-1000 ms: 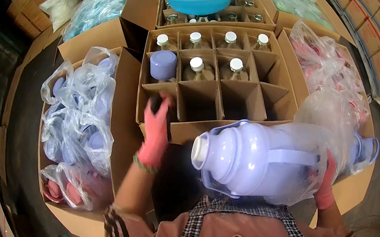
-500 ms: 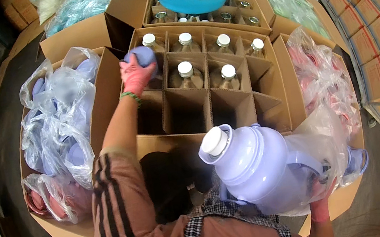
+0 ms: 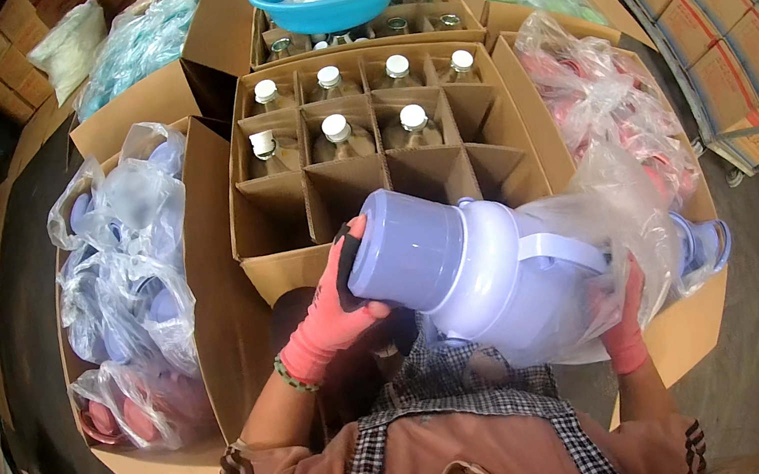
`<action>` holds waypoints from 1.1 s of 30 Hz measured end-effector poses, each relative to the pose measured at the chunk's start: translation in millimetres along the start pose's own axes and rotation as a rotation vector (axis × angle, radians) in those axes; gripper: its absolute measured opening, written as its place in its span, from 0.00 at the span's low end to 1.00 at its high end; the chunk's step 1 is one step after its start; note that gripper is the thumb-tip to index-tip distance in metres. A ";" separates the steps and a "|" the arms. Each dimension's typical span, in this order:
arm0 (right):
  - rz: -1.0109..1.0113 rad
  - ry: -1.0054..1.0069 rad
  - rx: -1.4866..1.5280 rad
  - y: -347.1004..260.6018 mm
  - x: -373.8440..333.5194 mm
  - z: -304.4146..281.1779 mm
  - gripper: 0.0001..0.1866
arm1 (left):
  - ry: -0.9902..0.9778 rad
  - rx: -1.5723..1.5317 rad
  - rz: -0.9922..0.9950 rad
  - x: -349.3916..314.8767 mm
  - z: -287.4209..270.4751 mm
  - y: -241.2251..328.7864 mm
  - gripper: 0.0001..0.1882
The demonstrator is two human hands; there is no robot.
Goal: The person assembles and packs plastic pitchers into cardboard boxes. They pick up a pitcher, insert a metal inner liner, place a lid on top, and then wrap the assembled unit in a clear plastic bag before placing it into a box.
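Note:
A lavender thermos flask (image 3: 497, 267) lies tilted across my front, its top toward the left. My left hand (image 3: 328, 317), in a pink glove, is closed round the end of a lavender cup lid (image 3: 410, 247), which sits over the flask's neck. A clear plastic bag (image 3: 616, 195) covers the flask's lower part. My right hand (image 3: 627, 325), also gloved, grips that lower part at the bag; some fingers are hidden behind the plastic. Just beyond stands a divided carton (image 3: 298, 263) holding several clear bottles with white stoppers (image 3: 338, 133).
On the left, a carton (image 3: 208, 196) holds bagged lavender parts (image 3: 117, 273) and pink parts (image 3: 137, 417). At right is a carton of bagged pink parts (image 3: 577, 90). A blue basin (image 3: 330, 12) of white stoppers rests on the far carton. Stacked boxes (image 3: 712, 46) stand farther right.
My left hand has come back from the divided carton with the cup lid, which now covers the flask's white stopper. My right hand still holds the flask.

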State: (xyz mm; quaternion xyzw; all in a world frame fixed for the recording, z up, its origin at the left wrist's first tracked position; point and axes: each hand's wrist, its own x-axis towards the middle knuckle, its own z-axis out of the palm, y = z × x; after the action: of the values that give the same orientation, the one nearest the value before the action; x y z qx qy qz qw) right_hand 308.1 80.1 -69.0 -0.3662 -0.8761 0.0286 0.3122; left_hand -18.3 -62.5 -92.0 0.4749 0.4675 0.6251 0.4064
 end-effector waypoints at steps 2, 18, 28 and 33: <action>-0.028 -0.004 0.089 -18.9 8.1 -6.0 0.30 | -0.046 -0.137 0.036 -7.7 3.6 3.1 0.50; 0.148 0.327 0.747 -131.7 81.7 43.2 0.18 | 0.525 -0.095 0.154 -117.9 -156.5 6.3 0.27; 0.350 -0.020 1.031 -130.9 -17.2 71.4 0.16 | 0.448 -0.146 0.172 -124.8 -15.4 76.1 0.28; 0.259 -0.147 1.101 -119.7 -11.5 83.8 0.16 | 0.636 0.358 0.152 -127.7 -5.0 131.1 0.44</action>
State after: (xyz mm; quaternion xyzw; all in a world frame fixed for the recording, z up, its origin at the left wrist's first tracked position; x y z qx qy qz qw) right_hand 192.0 0.1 -109.0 -0.2511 -0.6993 0.5444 0.3893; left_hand -3.7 -215.5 7.4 0.3540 0.6356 0.6782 0.1038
